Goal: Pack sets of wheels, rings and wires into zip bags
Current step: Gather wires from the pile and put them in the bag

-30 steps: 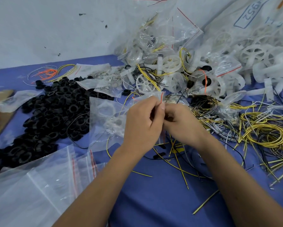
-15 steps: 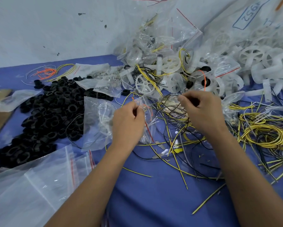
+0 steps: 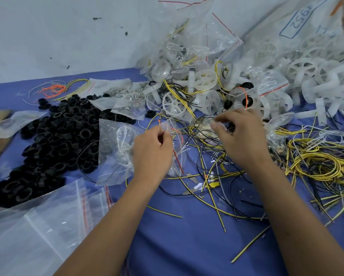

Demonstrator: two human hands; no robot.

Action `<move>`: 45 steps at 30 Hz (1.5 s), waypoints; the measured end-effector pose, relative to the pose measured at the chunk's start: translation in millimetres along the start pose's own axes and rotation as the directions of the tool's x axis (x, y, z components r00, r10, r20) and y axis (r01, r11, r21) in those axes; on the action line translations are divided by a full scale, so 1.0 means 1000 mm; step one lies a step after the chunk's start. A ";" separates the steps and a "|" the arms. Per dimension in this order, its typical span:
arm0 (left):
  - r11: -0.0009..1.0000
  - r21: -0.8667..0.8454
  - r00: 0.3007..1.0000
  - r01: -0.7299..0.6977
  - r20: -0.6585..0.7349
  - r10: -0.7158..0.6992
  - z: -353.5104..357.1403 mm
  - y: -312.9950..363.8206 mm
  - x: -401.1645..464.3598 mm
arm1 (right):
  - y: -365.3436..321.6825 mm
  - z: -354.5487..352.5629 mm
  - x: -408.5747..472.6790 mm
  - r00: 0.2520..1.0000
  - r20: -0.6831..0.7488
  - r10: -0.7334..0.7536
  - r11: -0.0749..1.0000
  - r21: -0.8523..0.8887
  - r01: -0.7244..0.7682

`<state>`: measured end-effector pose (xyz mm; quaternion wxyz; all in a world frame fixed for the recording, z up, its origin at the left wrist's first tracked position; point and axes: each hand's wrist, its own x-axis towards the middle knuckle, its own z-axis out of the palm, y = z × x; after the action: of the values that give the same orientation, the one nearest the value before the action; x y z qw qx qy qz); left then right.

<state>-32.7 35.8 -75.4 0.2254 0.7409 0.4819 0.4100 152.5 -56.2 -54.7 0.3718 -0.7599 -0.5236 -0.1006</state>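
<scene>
Stock fanned round a bare blue patch; both hands at centre, one on a bag, one in the wires

Supplies seem spread for easy reach: the white wheels (image 3: 298, 66) heaped with filled bags at 1 to 2 o'clock, the black rings (image 3: 53, 140) massed at 9 o'clock, loose yellow and black wires (image 3: 314, 162) at 3 o'clock, empty zip bags (image 3: 37, 226) stacked at 7 o'clock. The left hand (image 3: 153, 152), fingers curled, pinches the mouth of a small clear bag (image 3: 174, 156) at centre, likely keeping it open. The right hand (image 3: 241, 134), palm down just toward 2 o'clock, fingertips bunched narrow on a wire coil (image 3: 205, 128).
</scene>
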 end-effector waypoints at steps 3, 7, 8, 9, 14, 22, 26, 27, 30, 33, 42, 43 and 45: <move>1.000 0.010 1.000 0.015 -0.010 -0.015 -0.001 0.001 0.001 | -0.012 0.007 0.001 0.998 -0.056 -0.019 1.000 0.024 0.020; 1.000 0.008 1.000 0.029 -0.004 -0.029 -0.003 0.003 0.001 | -0.033 0.018 0.020 0.998 -0.056 -0.002 0.998 0.062 0.005; 1.000 0.007 1.000 0.030 -0.002 -0.030 -0.003 0.003 0.001 | -0.038 0.023 0.028 0.999 -0.052 -0.016 0.999 0.033 0.017; 0.999 0.008 0.999 0.033 -0.001 -0.033 -0.003 0.002 0.000 | -0.042 0.028 0.036 0.998 -0.047 -0.040 0.999 -0.010 0.039; 0.998 0.039 0.999 0.048 -0.002 -0.047 -0.002 0.002 0.001 | -0.055 0.060 0.080 0.989 0.074 -0.125 0.963 -0.231 0.139; 0.998 -0.020 0.998 -0.064 0.028 0.065 -0.003 0.003 -0.003 | -0.041 0.080 0.110 0.992 0.115 -0.046 0.955 -0.287 0.078; 0.921 0.040 0.905 -0.388 0.207 0.373 -0.001 0.018 -0.015 | -0.036 0.067 0.105 0.993 0.083 -0.087 0.972 -0.212 0.103; 0.886 0.022 0.859 -0.463 0.256 0.443 0.000 0.022 -0.018 | -0.035 0.062 0.101 0.993 0.059 -0.104 0.978 -0.175 0.112; 0.803 -0.049 0.741 -0.594 0.357 0.569 0.003 0.025 -0.023 | -0.029 0.044 0.083 0.988 0.003 -0.152 0.985 -0.085 0.152; 0.793 -0.080 0.717 -0.603 0.380 0.584 0.001 0.023 -0.024 | -0.020 0.026 0.054 0.983 -0.017 -0.184 0.980 -0.076 0.182; 0.792 -0.134 0.771 -0.596 0.178 0.611 0.001 0.028 -0.030 | 0.005 -0.008 -0.001 0.992 -0.060 -0.108 0.982 -0.164 0.097; 0.820 -0.118 0.806 -0.560 0.152 0.572 0.001 0.026 -0.029 | 0.005 -0.008 -0.003 0.995 -0.016 -0.099 0.984 -0.151 0.096; 0.887 -0.052 0.874 -0.459 0.150 0.462 0.003 0.020 -0.024 | 0.004 -0.006 -0.004 0.994 0.071 -0.085 0.989 -0.115 0.093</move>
<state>-24.0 5.3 -71.8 0.1644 0.8626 0.2695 0.3953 155.5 -63.5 -54.0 0.3039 -0.7594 -0.5620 -0.1230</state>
